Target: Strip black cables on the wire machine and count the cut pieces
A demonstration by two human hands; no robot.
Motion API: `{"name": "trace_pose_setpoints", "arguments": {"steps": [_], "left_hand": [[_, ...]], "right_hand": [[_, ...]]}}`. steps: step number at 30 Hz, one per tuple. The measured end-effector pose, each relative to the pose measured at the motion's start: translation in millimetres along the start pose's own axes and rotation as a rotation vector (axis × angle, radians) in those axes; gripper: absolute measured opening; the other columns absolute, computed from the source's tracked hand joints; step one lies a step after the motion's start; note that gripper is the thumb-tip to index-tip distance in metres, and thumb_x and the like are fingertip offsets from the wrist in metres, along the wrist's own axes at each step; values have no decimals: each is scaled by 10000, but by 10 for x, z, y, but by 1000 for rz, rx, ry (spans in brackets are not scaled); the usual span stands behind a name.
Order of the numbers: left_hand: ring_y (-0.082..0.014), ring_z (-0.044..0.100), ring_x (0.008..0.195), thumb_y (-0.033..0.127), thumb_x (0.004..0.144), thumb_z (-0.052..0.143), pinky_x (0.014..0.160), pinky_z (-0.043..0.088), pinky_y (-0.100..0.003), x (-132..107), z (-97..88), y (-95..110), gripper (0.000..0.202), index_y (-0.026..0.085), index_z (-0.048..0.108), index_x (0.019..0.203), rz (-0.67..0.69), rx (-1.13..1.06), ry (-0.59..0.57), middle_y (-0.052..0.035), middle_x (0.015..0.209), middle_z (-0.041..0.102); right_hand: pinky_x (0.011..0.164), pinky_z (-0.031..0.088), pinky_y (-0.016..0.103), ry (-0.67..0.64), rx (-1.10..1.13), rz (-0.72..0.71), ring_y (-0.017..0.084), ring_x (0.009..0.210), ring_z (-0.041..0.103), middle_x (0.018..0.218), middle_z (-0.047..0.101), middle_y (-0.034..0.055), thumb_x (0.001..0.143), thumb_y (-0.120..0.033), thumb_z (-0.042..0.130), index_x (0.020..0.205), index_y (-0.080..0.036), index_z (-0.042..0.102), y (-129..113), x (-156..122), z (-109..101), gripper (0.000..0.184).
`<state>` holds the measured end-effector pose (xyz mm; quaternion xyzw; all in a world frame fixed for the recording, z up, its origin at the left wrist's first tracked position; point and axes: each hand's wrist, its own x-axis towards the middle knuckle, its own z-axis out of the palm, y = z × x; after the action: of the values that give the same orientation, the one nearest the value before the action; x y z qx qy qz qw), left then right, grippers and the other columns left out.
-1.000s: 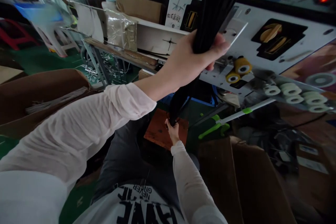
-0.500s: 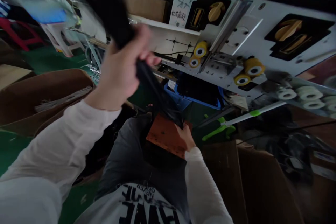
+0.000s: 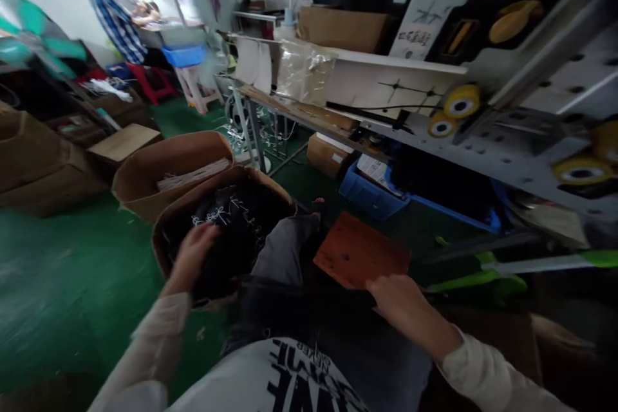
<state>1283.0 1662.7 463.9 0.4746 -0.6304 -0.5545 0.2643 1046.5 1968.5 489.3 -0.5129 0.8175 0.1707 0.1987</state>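
Observation:
My left hand [image 3: 193, 257], smeared by motion, is over the near side of a brown cardboard box [image 3: 159, 251] at my left knee. Its fingers look stretched toward the black bundles [image 3: 236, 225] inside, some tied with thin white ties. Whether the fingertips touch them is too blurred to tell. My right hand [image 3: 405, 309] is above my lap, fingers curled down, with nothing visible in it; its underside is hidden. Just beyond it is an orange-brown board or stool top [image 3: 360, 251] with dark stains.
A second cardboard box [image 3: 130, 174] holds pale strips. On the right is a machine panel [image 3: 541, 90] with yellow rollers [image 3: 461, 101]. Blue bins [image 3: 371, 190] sit beneath it, near a green-footed stand [image 3: 502, 283]. A person in a checked shirt [image 3: 113, 22] works at the back left.
The long black bundle that both hands held is out of them. My left hand has dropped to the box, my right has come nearer my lap, and the view has swung left.

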Motion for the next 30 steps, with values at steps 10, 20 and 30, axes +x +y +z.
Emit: {"name": "trace_pose_setpoints", "arguments": {"steps": [10, 20, 30], "left_hand": [[-297, 593, 1077, 288, 560, 785, 912, 465, -393, -671, 2154, 109, 922, 159, 365, 1370, 483, 203, -1023, -158, 1192, 608], [-164, 585, 575, 283, 772, 549, 607, 439, -266, -521, 2431, 11, 160, 146, 583, 847, 311, 201, -1030, -8, 589, 600], [-132, 523, 555, 367, 780, 554, 554, 382, -242, -451, 2391, 41, 243, 138, 553, 863, 303, 186, -990, 10, 605, 546]], "right_hand": [[574, 449, 330, 158, -69, 59, 269, 639, 671, 643, 682, 129, 687, -2, 631, 726, -106, 691, -231, 347, -401, 127], [992, 324, 554, 647, 79, 104, 332, 1191, 479, 1219, 587, 156, 776, -228, 640, 1183, -172, 569, 331, 10, -429, 417], [852, 521, 350, 1156, 1177, 323, 204, 1019, 626, 1212, 610, 112, 859, -360, 564, 1435, -200, 262, 133, 335, 193, 670]]}}
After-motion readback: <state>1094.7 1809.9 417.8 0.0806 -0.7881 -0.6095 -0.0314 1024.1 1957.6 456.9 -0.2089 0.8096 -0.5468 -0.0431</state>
